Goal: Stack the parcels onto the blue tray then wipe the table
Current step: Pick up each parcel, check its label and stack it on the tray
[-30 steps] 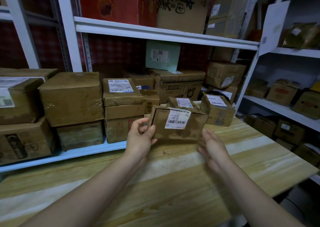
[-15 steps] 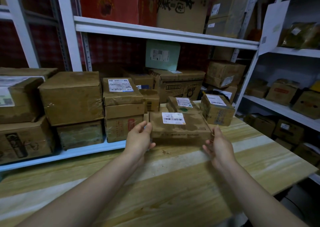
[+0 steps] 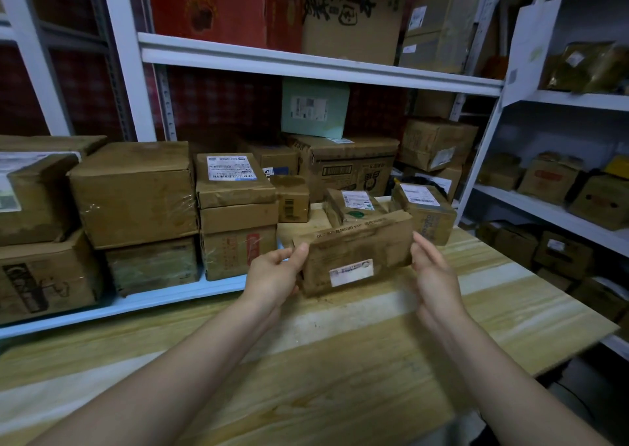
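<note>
A flat brown cardboard parcel (image 3: 354,255) with a small white label on the face towards me is held tilted just above the wooden table (image 3: 340,360). My left hand (image 3: 275,275) grips its left end, thumb on the front face. My right hand (image 3: 432,268) is at its right end with fingers nearly straight against the side. Behind it on the table sit two more labelled parcels, one in the middle (image 3: 350,205) and one to the right (image 3: 425,210). The light blue shelf board (image 3: 153,297) at the left back carries stacked parcels.
Stacked brown boxes (image 3: 132,190) fill the low shelf at the left, with a labelled stack (image 3: 235,214) right beside my left hand. White metal racks (image 3: 483,146) with more boxes stand behind and to the right. The table's right edge (image 3: 578,343) drops off to the floor.
The parcel between my hands has been turned over: its barcode label faced up before, now a different face with a smaller label points at me. Both hands stayed at its ends.
</note>
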Action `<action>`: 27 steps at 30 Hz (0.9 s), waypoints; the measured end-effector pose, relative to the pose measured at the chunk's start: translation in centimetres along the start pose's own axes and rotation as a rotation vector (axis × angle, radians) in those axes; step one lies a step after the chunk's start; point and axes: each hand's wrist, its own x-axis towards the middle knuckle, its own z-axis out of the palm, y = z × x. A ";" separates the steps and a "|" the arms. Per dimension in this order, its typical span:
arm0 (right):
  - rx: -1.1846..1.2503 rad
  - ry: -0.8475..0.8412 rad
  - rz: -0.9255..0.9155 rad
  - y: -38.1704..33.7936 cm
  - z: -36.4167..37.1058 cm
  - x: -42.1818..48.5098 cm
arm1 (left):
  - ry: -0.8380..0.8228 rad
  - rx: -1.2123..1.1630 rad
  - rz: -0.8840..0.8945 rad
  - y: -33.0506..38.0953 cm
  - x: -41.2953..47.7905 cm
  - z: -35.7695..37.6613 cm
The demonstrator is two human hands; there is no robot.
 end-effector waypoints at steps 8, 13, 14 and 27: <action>0.253 -0.018 0.131 -0.4 0.7 -0.4 | 0.077 0.029 -0.068 -0.6 0.8 -0.1; 0.198 -0.078 0.112 -0.7 0.5 -0.6 | 0.086 -0.001 -0.083 0.1 0.6 -0.3; 0.168 -0.092 0.088 -0.8 0.4 -0.6 | 0.081 -0.020 -0.098 0.3 0.4 -0.4; 0.461 -0.112 0.179 -1.4 0.0 -0.9 | -0.031 -0.145 -0.111 0.7 -0.6 -0.2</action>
